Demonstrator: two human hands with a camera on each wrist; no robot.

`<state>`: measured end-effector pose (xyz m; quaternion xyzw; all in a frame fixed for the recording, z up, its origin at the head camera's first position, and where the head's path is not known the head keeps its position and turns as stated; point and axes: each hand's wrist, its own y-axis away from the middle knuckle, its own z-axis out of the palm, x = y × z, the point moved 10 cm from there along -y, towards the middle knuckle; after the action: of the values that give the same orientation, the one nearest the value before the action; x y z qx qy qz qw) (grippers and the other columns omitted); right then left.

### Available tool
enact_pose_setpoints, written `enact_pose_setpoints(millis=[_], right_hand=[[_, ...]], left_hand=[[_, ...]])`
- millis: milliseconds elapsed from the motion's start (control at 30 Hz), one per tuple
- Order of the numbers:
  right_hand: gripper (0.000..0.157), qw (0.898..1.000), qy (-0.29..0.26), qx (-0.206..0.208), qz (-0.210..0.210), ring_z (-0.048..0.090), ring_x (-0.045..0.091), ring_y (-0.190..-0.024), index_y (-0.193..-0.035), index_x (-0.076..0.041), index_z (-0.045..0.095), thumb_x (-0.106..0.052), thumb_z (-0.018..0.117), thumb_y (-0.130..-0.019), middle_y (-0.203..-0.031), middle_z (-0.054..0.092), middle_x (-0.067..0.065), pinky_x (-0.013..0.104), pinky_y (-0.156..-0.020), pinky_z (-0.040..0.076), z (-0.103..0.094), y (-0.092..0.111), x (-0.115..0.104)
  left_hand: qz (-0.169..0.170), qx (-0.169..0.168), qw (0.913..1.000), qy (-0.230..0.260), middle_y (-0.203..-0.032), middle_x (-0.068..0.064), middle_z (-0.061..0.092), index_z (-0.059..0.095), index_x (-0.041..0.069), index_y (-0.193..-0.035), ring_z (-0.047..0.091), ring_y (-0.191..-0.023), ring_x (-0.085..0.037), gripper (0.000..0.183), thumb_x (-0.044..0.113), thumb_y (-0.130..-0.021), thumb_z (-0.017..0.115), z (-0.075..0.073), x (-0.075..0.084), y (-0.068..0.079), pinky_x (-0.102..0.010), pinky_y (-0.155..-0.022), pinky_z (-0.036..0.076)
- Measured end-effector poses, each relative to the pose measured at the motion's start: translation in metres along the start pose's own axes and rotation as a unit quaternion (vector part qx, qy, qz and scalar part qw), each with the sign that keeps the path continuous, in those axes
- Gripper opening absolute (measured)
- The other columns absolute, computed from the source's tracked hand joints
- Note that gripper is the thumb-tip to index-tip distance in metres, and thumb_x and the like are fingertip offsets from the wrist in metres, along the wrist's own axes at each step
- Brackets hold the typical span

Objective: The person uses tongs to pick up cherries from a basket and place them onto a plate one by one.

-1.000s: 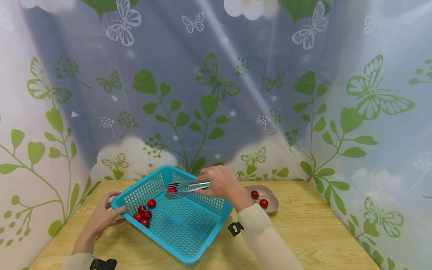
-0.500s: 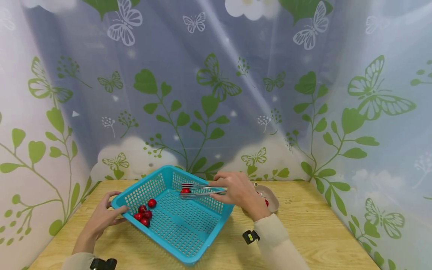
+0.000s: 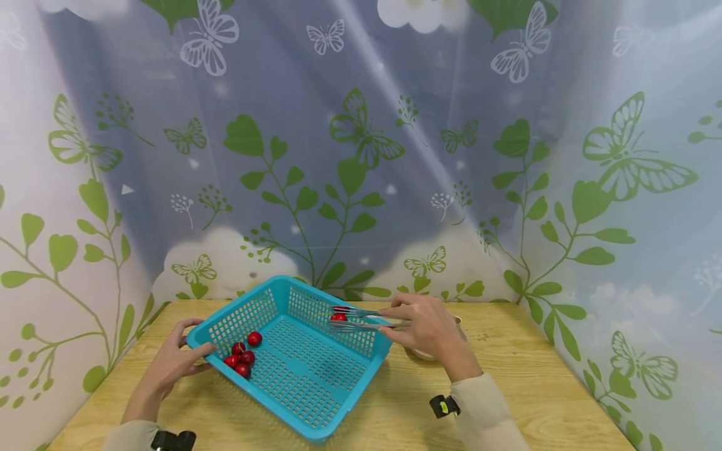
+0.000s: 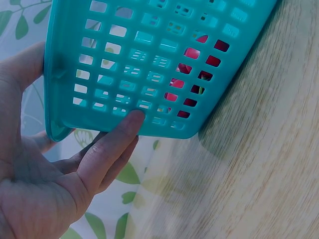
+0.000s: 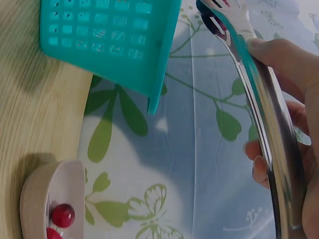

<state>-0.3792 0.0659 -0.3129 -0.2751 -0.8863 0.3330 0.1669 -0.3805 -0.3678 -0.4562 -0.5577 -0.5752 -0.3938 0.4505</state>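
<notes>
My left hand [image 3: 169,360] grips the left corner of a blue plastic basket [image 3: 301,369], thumb over the rim and fingers beneath. Through the basket's holes in the left wrist view, red fruit [image 4: 192,53] shows. Several cherries [image 3: 242,358] lie at the basket's left side. Metal tongs [image 3: 363,325] are in my right hand [image 3: 425,327], a red cherry [image 3: 338,317] held between their tips. That cherry hangs above the basket's right back part. In the right wrist view, the tongs [image 5: 264,109] point away from the hand, their tips partly out of frame.
A small beige bowl [image 5: 36,199] with red cherries [image 5: 63,215] stands right of the basket, mostly hidden behind my right hand in the head view. The wooden table [image 3: 507,376] meets a curtain [image 3: 361,188] printed with leaves and butterflies at the back.
My right hand has moved to the right with the tongs and cherry, from mid-basket toward its right back wall, now covering most of the bowl. My left hand and the basket stay put.
</notes>
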Motion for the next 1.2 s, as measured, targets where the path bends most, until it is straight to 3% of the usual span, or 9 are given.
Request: enact_pose_setpoints(millis=[200,400,833,1200], right_hand=[[0.027,0.999,0.009,0.037,0.001,0.056,0.003,-0.057,-0.099,-0.022,0.085,-0.033,0.090,-0.076,-0.088,0.072,-0.005,0.010,-0.046,0.038,-0.012,0.013,0.008],[0.028,0.998,0.006,0.062,0.001,0.045,-0.002,-0.053,-0.097,-0.021,0.085,-0.030,0.092,-0.072,-0.083,0.070,-0.007,0.008,-0.045,0.030,-0.020,0.026,0.014],[0.027,0.999,0.007,0.045,0.024,0.057,0.004,-0.054,-0.097,-0.020,0.084,-0.027,0.091,-0.072,-0.084,0.071,-0.007,0.009,-0.045,0.037,-0.021,0.039,0.025],[0.033,0.998,0.018,0.054,0.030,0.054,0.003,-0.053,-0.100,-0.020,0.085,-0.029,0.094,-0.070,-0.081,0.070,-0.006,0.010,-0.044,0.038,-0.027,0.048,0.036]], left_hand=[[-0.004,0.000,1.0000,0.003,-0.136,-0.035,0.041,0.017,0.003,-0.156,0.068,-0.098,-0.016,0.076,0.011,-0.098,0.066,0.000,-0.002,-0.001,-0.048,-0.090,0.067],[-0.007,0.002,1.0000,-0.003,-0.135,-0.035,0.040,0.015,0.001,-0.157,0.068,-0.102,-0.022,0.078,0.012,-0.099,0.066,-0.002,-0.002,-0.004,-0.046,-0.090,0.068],[-0.013,0.004,0.9999,-0.003,-0.136,-0.035,0.040,0.015,0.002,-0.157,0.068,-0.100,-0.020,0.079,0.012,-0.098,0.066,-0.001,-0.004,-0.004,-0.046,-0.091,0.067],[-0.013,0.001,0.9999,-0.005,-0.136,-0.034,0.041,0.014,0.002,-0.158,0.068,-0.101,-0.019,0.079,0.013,-0.099,0.066,-0.001,-0.006,-0.004,-0.046,-0.090,0.067]])
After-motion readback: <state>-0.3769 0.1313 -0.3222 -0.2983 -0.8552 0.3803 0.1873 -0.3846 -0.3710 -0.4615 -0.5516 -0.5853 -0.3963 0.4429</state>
